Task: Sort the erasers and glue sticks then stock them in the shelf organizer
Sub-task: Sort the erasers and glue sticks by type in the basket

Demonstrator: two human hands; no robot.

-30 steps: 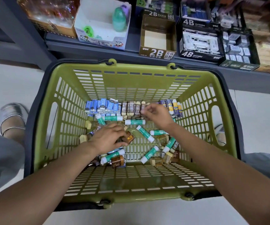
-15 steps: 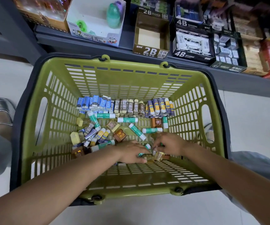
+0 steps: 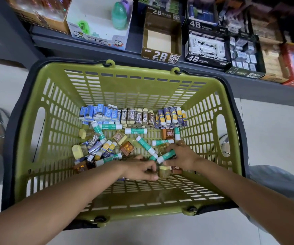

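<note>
Olive-green slatted plastic shopping basket point(image 3: 36, 131), set on a pale floor before a grey shelf; all loose stock lies on its bottom.

Left of the basket floor: mixed heap of small sleeved erasers point(image 3: 96, 147), blue, purple-and-yellow and cream, unsorted, with a green-and-white glue stick point(image 3: 108, 157) lying along its near edge.

Far wall, left to right: row of blue-sleeved erasers point(image 3: 98, 112); row of brown-sleeved 2B erasers point(image 3: 137, 117); row of purple-and-yellow erasers point(image 3: 171, 115). All stand on end, side by side, already grouped.

Centre: several more loose green-and-white glue sticks and amber-brown boxed erasers, scattered.

Left hand point(image 3: 141, 169): low on the basket floor, fingers curled around small items beneath the palm; what exactly they hold cannot be told. It touches a cream-topped square eraser point(image 3: 164, 171).

Right hand point(image 3: 181, 156): fingers curled over a green-and-white glue stick point(image 3: 166, 155), gripping it near the cap end.

Shelf above, left to right: white panda-printed display box point(image 3: 96, 38); empty brown 2B cardboard tray point(image 3: 160, 53); black 4B tray point(image 3: 206, 59), filled.

Step in hand, by judgement: sorting, not yet stocking. The next move probably calls for laying the gripped glue stick with its like, gathering the remaining strays by type, then lifting the 2B row toward the empty tray.
</note>
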